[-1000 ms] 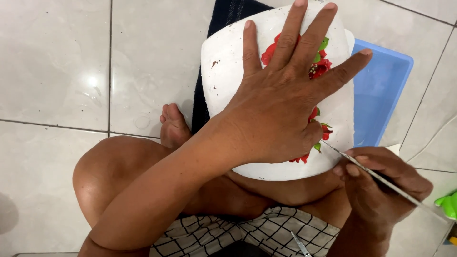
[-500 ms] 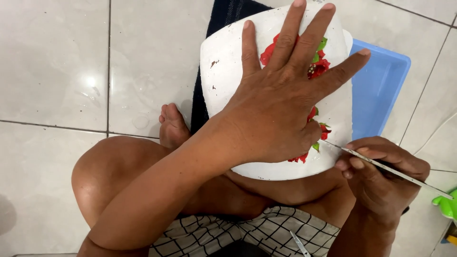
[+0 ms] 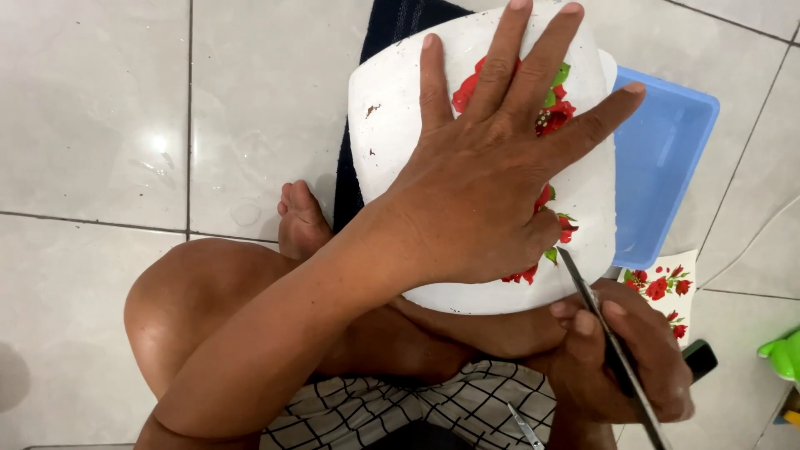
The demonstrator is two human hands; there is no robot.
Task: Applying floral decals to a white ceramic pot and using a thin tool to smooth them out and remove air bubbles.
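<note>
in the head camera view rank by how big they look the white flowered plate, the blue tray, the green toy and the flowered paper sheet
1. White flowered plate, though nearer the camera and partly under the left hand.
2. Blue tray, partly hidden.
3. Flowered paper sheet and green toy: both cut off, unsure.

The person sat barefoot, legs bare to the knee and folded. Both forearms were bare too, with no sleeve, watch or ring on the left hand or the right hand. White shorts with a thin black grid check covered the lap.
</note>
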